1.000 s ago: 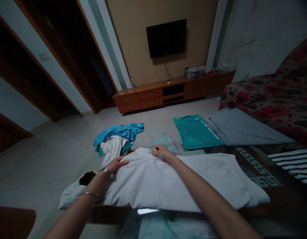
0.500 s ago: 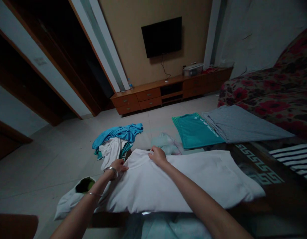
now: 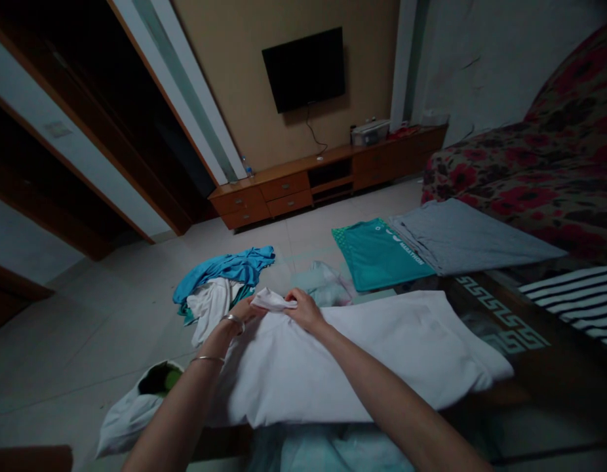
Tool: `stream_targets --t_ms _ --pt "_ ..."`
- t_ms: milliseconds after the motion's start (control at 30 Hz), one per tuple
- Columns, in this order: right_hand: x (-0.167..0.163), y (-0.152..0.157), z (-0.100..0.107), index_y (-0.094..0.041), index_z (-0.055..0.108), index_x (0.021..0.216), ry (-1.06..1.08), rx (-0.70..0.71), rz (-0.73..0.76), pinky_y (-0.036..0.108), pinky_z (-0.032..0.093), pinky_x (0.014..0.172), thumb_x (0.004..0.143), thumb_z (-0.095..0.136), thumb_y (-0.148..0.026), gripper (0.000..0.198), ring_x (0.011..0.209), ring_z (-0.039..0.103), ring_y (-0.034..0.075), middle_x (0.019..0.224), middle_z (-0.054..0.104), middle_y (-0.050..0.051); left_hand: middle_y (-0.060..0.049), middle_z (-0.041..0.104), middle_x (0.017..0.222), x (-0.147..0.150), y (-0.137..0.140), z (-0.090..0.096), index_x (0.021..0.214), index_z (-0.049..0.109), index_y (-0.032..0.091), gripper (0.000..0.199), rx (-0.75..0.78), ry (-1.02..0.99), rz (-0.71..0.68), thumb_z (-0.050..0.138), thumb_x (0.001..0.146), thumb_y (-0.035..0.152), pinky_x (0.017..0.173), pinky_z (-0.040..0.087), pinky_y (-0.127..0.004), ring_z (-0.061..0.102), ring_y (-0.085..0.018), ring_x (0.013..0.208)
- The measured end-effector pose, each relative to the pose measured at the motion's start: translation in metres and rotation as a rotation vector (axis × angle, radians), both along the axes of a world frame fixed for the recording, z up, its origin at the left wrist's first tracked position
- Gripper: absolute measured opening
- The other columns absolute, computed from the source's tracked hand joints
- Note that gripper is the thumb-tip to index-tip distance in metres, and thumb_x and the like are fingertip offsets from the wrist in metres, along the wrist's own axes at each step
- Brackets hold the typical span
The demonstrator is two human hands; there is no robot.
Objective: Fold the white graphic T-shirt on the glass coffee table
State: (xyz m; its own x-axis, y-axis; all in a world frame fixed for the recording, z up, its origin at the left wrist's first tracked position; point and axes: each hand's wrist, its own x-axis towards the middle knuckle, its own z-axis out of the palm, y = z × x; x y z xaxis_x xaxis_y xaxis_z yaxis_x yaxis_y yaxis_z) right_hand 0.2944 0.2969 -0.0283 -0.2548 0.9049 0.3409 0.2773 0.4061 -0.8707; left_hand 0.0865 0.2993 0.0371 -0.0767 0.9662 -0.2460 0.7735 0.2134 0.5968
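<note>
Your left hand (image 3: 244,312) and right hand (image 3: 303,309) are both pinched shut on the collar edge of the white shirt (image 3: 362,357), which spreads toward you across the table (image 3: 510,328); a blue pile (image 3: 225,269) lies just beyond your fingers.

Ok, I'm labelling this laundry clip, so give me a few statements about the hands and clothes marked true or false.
1. Both hands grip the collar end of the white shirt. True: the left hand and right hand pinch a bunched fold there.
2. The teal shirt lies crumpled in a heap. False: it lies flat beside the grey garment.
3. The left wrist is bare. False: it wears bracelets.
4. A heap of blue and white clothes lies beyond the left hand. True.
5. The television shows a picture. False: its screen is dark.
</note>
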Motion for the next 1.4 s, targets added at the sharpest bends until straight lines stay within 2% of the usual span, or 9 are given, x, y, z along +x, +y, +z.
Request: stream_targets --t_ms 233,433,567,667,800,933,1067,1167,1400 --pt "0.003 -0.001 0.004 -0.02 0.055 0.112 -0.153 0.064 -0.119 0.026 0.04 0.089 0.088 0.052 -0.02 0.024 0.102 0.056 0.016 0.11 0.062 0.005 -0.008 0.065 0.084 0.003 -0.002 -0.022 0.086 0.059 0.015 0.038 0.121 0.142 0.154 0.048 0.077 0.05 0.066 0.045 -0.027 0.06 -0.022 0.083" --pt "0.012 -0.008 0.017 -0.02 0.056 0.119 -0.391 0.233 -0.107 0.029 0.039 0.093 0.091 0.051 -0.026 0.029 0.104 0.055 0.018 0.11 0.064 0.005 -0.013 0.067 0.089 0.008 0.005 -0.035 0.095 0.06 0.02 0.045 0.128 0.639 0.144 0.032 0.088 0.054 0.063 0.042 -0.033 0.062 -0.03 0.082" --pt "0.075 -0.012 0.03 -0.022 0.065 0.108 -0.529 0.204 -0.022 0.026 0.039 0.09 0.092 0.049 -0.022 0.023 0.101 0.056 0.017 0.106 0.067 0.003 -0.014 0.066 0.086 0.01 0.0 -0.026 0.1 0.06 0.015 0.047 0.199 0.756 0.068 0.03 0.09 0.049 0.061 0.043 -0.034 0.062 -0.028 0.077" --pt "0.142 -0.016 0.041 -0.02 0.069 0.101 -0.677 0.112 -0.031 0.027 0.038 0.086 0.089 0.052 -0.024 0.021 0.098 0.057 0.019 0.103 0.068 0.005 -0.016 0.062 0.108 0.025 -0.008 -0.013 0.113 0.056 0.012 0.04 0.352 0.762 -0.016 0.037 0.09 0.038 0.079 0.044 -0.036 0.057 -0.028 0.1" --pt "0.202 -0.023 0.051 -0.021 0.07 0.1 -0.845 0.089 -0.043 0.029 0.035 0.083 0.081 0.064 -0.031 0.022 0.1 0.055 0.023 0.102 0.068 0.007 -0.009 0.059 0.118 0.074 -0.015 0.0 0.112 0.058 0.019 0.03 0.492 0.633 -0.476 0.039 0.089 0.021 0.094 0.035 -0.033 0.051 -0.021 0.11" --pt "0.219 -0.038 0.047 -0.02 0.07 0.091 -0.906 0.107 0.013 0.029 0.032 0.079 0.081 0.065 -0.027 0.013 0.095 0.054 0.021 0.095 0.067 0.006 -0.006 0.065 0.1 0.12 -0.017 0.003 0.096 0.064 0.02 0.02 0.385 0.584 -0.809 0.046 0.087 0.025 0.09 0.033 -0.036 0.056 -0.02 0.096" --pt "0.23 -0.051 0.041 -0.017 0.067 0.083 -0.884 0.194 0.051 0.029 0.032 0.08 0.085 0.059 -0.025 0.011 0.094 0.052 0.019 0.092 0.065 0.007 -0.007 0.064 0.095 0.127 -0.014 0.0 0.083 0.064 0.018 0.014 0.271 0.644 -0.807 0.052 0.08 0.023 0.09 0.03 -0.038 0.055 -0.021 0.093" --pt "0.246 -0.05 0.041 -0.017 0.066 0.096 -0.819 0.218 0.023 0.029 0.033 0.084 0.084 0.06 -0.024 0.015 0.099 0.051 0.019 0.101 0.063 0.007 -0.009 0.063 0.101 0.119 -0.009 -0.001 0.085 0.065 0.017 0.016 0.232 0.628 -0.793 0.053 0.078 0.023 0.089 0.031 -0.037 0.054 -0.024 0.097" --pt "0.307 -0.021 0.038 -0.019 0.068 0.106 -0.781 -0.003 -0.028 0.028 0.039 0.086 0.076 0.066 -0.023 0.03 0.101 0.058 0.021 0.109 0.066 0.008 -0.003 0.063 0.081 0.106 0.011 0.003 0.07 0.061 0.017 0.011 0.022 0.548 -0.797 0.056 0.064 0.024 0.069 0.038 -0.025 0.054 -0.018 0.077"
